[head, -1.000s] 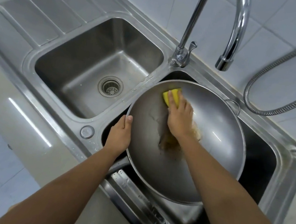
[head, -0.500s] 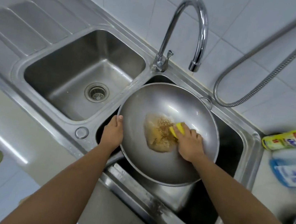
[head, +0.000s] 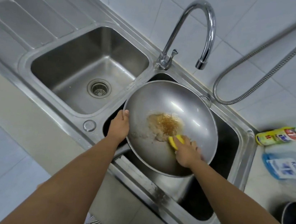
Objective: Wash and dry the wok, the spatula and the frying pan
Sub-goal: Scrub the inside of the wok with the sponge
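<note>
**Wok scrubbed in the basin below the tap**

The wok [head: 182, 105] sits in the right basin [head: 234, 134], straight below the spout of the tap [head: 209, 26]; its open side faces up; its left rim reaches over the divider that runs forward from the tap's base. The wok is round, so it has no long axis; its small loop handle [head: 206, 99] points toward the wall, just right of the tap's base. In the bottom of the wok lies a puddle of brown, foamy residue [head: 168, 123].

The left hand [head: 119, 126] grips the wok's rim on the side left of the tap, thumb hooked over the edge and fingers under it. The right hand [head: 187, 152] is inside the wok, nearer the person than the tap; its fingers curl over a yellow sponge [head: 174, 140] and press it on the metal at the puddle's near edge.

The left basin [head: 85, 69], left of the tap, holds only its drain strainer [head: 99, 88]. A metal hose [head: 261, 70] loops against the tiles to the right of the tap. Further right of the tap a yellow bottle [head: 279, 135] lies on its side on the counter, green cap pointing away from the tap; a blue pouch [head: 287, 165] lies just in front of it.
</note>
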The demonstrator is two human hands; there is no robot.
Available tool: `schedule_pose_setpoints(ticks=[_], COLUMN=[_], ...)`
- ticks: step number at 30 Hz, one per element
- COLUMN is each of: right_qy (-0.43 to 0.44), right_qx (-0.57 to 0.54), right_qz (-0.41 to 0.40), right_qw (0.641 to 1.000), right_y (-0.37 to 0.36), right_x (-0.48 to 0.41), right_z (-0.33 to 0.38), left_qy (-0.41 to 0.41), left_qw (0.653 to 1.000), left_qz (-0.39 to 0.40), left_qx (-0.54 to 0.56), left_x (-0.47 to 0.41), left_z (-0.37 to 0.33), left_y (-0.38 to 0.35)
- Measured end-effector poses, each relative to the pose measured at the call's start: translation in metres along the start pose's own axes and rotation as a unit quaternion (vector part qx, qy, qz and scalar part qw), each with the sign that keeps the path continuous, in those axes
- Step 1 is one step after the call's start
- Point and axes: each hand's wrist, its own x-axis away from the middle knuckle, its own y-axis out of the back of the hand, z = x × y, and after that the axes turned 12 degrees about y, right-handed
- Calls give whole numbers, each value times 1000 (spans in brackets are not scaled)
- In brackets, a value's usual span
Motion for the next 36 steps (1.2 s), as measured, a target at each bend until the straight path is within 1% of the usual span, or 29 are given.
schedule_pose_setpoints(ticks=[2,3,4,5,6,8,9,10,11,12,13,14,15,16,17,18,19,20,22,24,25,26,28,29,30,32,33,34,36], right_qy=[-122,-159,-170,-155,-118,-15,24,44,57,67,59,25,-37,-109,-170,-203,-204,-173,-43,85,118,132,110,71,13,-91,-100,-74,55], right_qx=[86,94,66,11,-59,-182,-216,-234,-231,-194,-137,-79,-28,30,89,128,128,98,-23,-142,-186,-208,-188,-161,-142,-143,-158,-176,-200], right_qz=[-45,-43,-28,-7,15,54,63,75,97,124,146,148,119,74,35,-2,-20,-30,-22,-8,-14,-24,-61,-90,-118,-169,-183,-189,-195], right_qw=[988,982,983,988,991,982,974,968,967,971,978,986,992,991,981,971,970,980,999,986,975,969,974,980,983,971,965,963,959], right_y=[3,5,4,1,-4,-5,-3,3,8,12,14,13,13,11,11,8,4,-1,-13,-19,-18,-16,-11,-9,-8,-7,-6,-6,-8], right_x=[10,16,20,23,26,35,36,38,39,40,43,44,44,43,43,43,41,39,36,27,15,-1,-31,-44,-55,-70,-74,-74,-70], right_z=[-10,-4,7,25,45,87,99,103,100,90,75,56,36,18,7,1,2,8,36,69,80,85,86,82,77,76,84,95,121], left_qy=[-3,-2,0,1,0,-4,-4,-4,-3,-2,-1,-1,-2,-2,-2,-1,1,1,0,-4,-6,-8,-10,-9,-7,-7,-9,-11,-14], left_qw=[1000,1000,1000,1000,1000,1000,1000,1000,1000,1000,1000,1000,1000,1000,1000,999,999,1000,1000,1000,1000,1000,1000,1000,1000,1000,1000,1000,1000], left_qz=[2,6,9,12,14,13,12,13,16,19,22,24,25,26,27,28,28,28,27,22,17,11,9,11,13,11,6,-1,-15], left_qx=[4,8,12,14,15,13,12,11,10,9,10,12,13,14,15,15,15,14,10,3,-1,-3,-7,-10,-9,-4,-6,-11,-21], left_x=[-1,-1,-2,-2,-3,-4,-5,-5,-5,-5,-5,-5,-4,-5,-5,-6,-6,-6,-7,-9,-9,-9,-10,-10,-10,-10,-11,-12,-14], left_z=[1,1,1,0,0,-2,-2,-1,0,0,1,0,-1,-1,-2,-2,-2,-3,-2,0,1,1,0,0,0,2,2,3,3], left_y=[0,0,-1,-1,-1,-2,-2,-2,-2,-2,-2,-2,-1,-1,-2,-2,-3,-3,-3,-4,-4,-4,-4,-4,-5,-5,-6,-6,-7])
